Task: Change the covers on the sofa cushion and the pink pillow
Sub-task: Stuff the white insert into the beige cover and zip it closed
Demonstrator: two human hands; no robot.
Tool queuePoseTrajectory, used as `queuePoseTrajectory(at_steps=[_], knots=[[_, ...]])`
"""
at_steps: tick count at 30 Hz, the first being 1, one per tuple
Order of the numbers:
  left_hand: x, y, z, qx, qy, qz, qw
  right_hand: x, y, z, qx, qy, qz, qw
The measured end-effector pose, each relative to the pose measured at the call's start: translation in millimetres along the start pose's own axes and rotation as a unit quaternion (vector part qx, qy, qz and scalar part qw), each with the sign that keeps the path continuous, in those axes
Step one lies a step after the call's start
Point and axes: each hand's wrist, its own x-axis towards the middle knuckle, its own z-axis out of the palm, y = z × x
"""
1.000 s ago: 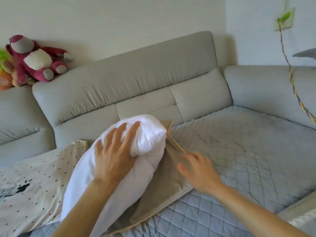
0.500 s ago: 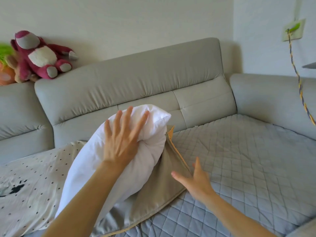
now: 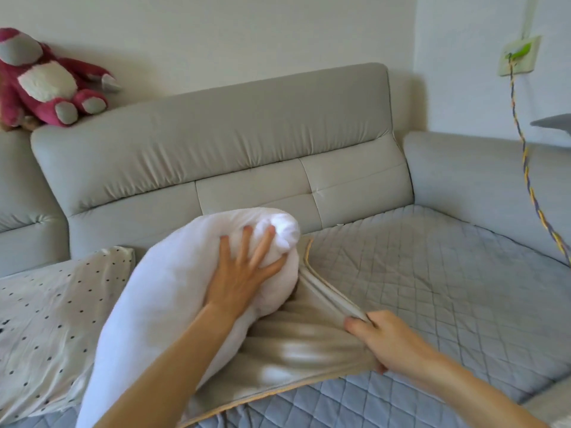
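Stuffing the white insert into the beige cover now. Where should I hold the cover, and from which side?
Grip the beige cover at its piped opening edge, coming from the right, where the right hand already pinches it. That rim is a firm fold, and pulling it away from the white cushion insert probably keeps the mouth open while the left hand presses the insert's bunched end in.
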Motion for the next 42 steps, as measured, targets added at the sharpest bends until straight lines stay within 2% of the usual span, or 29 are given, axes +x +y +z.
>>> queuePoseTrajectory(at_steps=[3, 5, 7, 9, 11, 12, 13, 14, 15, 16, 17, 19, 21, 23, 26, 27, 28, 30, 31, 33, 34, 35, 38, 39, 42], knots=[[-14, -41, 30, 0.01, 0.056, -0.044, 0.997, -22, 23, -19, -0.03, -0.042, 0.067, 0.996], [-26, -65, 41, 0.011, 0.087, -0.072, 0.994, -17, 36, -19, -0.047, -0.038, 0.126, 0.99], [-28, -66, 39, 0.002, 0.096, -0.071, 0.993, 0, 45, -13, -0.123, -0.006, 0.128, 0.984], [-26, -50, 30, -0.012, 0.093, -0.074, 0.993, 8, 47, -5, -0.271, 0.05, 0.058, 0.96], [-23, -33, 21, -0.02, 0.096, -0.08, 0.992, 8, 45, 7, -0.434, 0.147, -0.042, 0.888], [-21, -25, 17, -0.022, 0.1, -0.079, 0.992, 8, 38, 14, -0.489, 0.19, -0.096, 0.846], [-20, -19, 12, -0.026, 0.103, -0.074, 0.992, 7, 30, 23, -0.504, 0.213, -0.17, 0.82], [-18, -14, 7, -0.031, 0.106, -0.069, 0.992, 8, 21, 33, -0.489, 0.225, -0.274, 0.797], [-16, -10, 1, -0.038, 0.102, -0.061, 0.992, 10, 13, 44, -0.463, 0.201, -0.365, 0.782], [-14, -7, -5, -0.051, 0.091, -0.051, 0.993, 15, 3, 53, -0.451, 0.161, -0.414, 0.774], [-13, -4, -10, -0.067, 0.074, -0.041, 0.994, 22, -11, 60, -0.45, 0.117, -0.427, 0.776], [-9, -1, -16, -0.109, 0.026, -0.028, 0.993, 46, -28, 71, -0.484, 0.057, -0.374, 0.789], [-4, -3, -21, -0.158, 0.001, -0.029, 0.987, 73, -34, 74, -0.511, -0.004, -0.255, 0.821], [-1, -5, -29, -0.212, -0.003, -0.034, 0.977, 91, -39, 72, -0.559, -0.068, -0.132, 0.815], [7, -16, -46, -0.334, -0.053, -0.022, 0.941, 97, -32, 79, -0.585, -0.103, -0.053, 0.803], [10, -22, -51, -0.374, -0.091, -0.013, 0.923, 96, -32, 83, -0.603, -0.088, -0.041, 0.792], [14, -28, -58, -0.393, -0.126, 0.0, 0.911, 96, -34, 85, -0.639, -0.038, -0.058, 0.766], [21, -36, -68, -0.354, -0.163, 0.045, 0.92, 83, -42, 86, -0.696, 0.06, -0.096, 0.709], [23, -38, -71, -0.301, -0.14, 0.07, 0.941, 82, -41, 87, -0.686, 0.058, -0.118, 0.716], [26, -35, -71, -0.182, -0.059, 0.107, 0.976, 73, -40, 89, -0.623, -0.012, -0.146, 0.769], [27, -31, -70, -0.151, -0.032, 0.112, 0.982, 66, -39, 89, -0.591, 0.006, -0.177, 0.787], [26, -26, -67, -0.148, -0.016, 0.112, 0.982, 61, -37, 83, -0.573, 0.037, -0.2, 0.794], [10, -4, -53, -0.184, -0.037, 0.15, 0.971, 52, -14, 67, -0.547, 0.08, -0.204, 0.808], [2, 4, -48, -0.178, -0.04, 0.174, 0.968, 50, -6, 63, -0.526, 0.073, -0.214, 0.82], [-18, 18, -34, -0.142, -0.048, 0.22, 0.964, 40, 6, 55, -0.514, 0.067, -0.263, 0.813]])
